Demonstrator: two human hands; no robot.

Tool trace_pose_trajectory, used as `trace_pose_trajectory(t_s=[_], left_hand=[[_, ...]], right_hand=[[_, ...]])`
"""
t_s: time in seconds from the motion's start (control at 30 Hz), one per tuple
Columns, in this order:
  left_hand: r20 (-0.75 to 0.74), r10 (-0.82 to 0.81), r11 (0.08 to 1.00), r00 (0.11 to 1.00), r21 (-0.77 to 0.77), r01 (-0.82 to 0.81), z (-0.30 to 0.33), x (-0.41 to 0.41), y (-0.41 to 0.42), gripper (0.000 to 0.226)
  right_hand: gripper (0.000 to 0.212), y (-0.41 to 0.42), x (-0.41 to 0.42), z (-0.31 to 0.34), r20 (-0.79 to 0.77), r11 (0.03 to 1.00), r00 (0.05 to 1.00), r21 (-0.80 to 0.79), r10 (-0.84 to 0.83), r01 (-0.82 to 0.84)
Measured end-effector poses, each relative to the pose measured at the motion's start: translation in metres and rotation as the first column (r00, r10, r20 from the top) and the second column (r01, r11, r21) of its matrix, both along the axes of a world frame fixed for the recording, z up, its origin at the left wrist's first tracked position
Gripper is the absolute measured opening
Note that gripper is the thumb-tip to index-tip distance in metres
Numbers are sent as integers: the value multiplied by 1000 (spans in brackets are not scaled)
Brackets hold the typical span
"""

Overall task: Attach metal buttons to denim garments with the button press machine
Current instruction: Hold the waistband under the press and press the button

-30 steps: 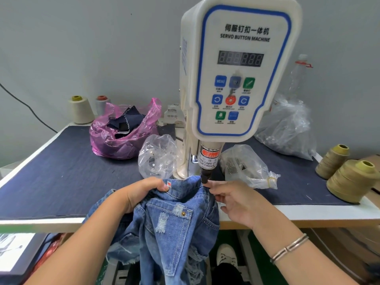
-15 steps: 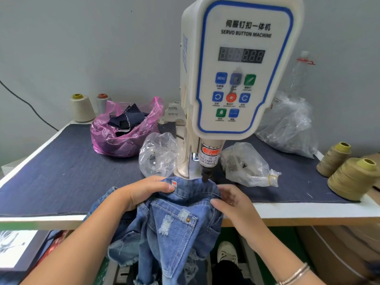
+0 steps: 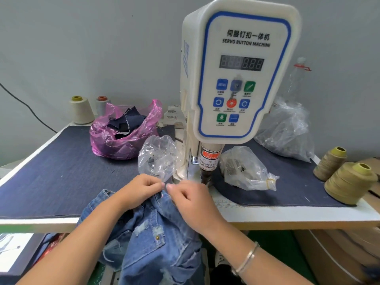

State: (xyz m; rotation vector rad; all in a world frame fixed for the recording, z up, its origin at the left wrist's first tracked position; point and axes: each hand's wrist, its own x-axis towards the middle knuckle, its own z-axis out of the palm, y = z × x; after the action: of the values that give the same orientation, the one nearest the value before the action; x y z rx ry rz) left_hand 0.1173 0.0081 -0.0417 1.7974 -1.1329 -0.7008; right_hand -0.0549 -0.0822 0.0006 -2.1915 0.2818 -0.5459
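Distressed blue denim garment (image 3: 152,239) in front of a white, blue-trimmed servo button press machine (image 3: 236,75).
The garment hangs crumpled over the table's front edge, a small brass button (image 3: 157,237) showing on its pocket flap; the machine stands upright, its dark punch just beyond the denim's top edge.

Bright, even, soft-shadowed light; wide-angle bending at the edges; motion blur on the right hand (image 3: 191,204).

garment (image 3: 156,239): faded blue denim, frayed rips, metal rivet
machine (image 3: 236,68): glossy white plastic
bags (image 3: 158,157): clear crinkled plastic
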Motion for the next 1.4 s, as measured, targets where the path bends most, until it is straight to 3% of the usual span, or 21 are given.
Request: trace_pose_trajectory(t_s=[0.13,0.23,0.33,0.4,0.5,0.73,0.93,1.4], left_hand=[[68,70,997,995,18,-72,-8,3,1,43],[-4,46,999,999,22,-46,-5,2,-1,34],[-73,66,998,995,-5,-66,-6,2,-1,33],[-83,77,997,994,-14,-79,-8,2,-1,35],[-79,93,995,993,-31,-95,-13,5,-2,56],[-40,119,992,992,-24,-120,-17,9,-3,34],[-40,112,993,993,-25,-113,-14,7,-4,36],[-72,74,995,995,-55,-78,-12,5,-2,38]], right_hand=[[16,3,55,4,-144,990,980,-21,-140,138],[30,-6,92,5,-277,969,933,-155,-231,194],[32,-16,118,1,-389,925,884,-363,-260,112],[31,-19,129,-1,-393,882,878,-467,-273,65],[25,-20,143,-4,-355,775,878,-631,-321,28],[25,-26,165,-18,-367,621,873,-778,-321,-98],[23,-25,169,-22,-316,502,905,-854,-284,-140],[21,-29,161,-33,-278,609,912,-792,-301,-40]])
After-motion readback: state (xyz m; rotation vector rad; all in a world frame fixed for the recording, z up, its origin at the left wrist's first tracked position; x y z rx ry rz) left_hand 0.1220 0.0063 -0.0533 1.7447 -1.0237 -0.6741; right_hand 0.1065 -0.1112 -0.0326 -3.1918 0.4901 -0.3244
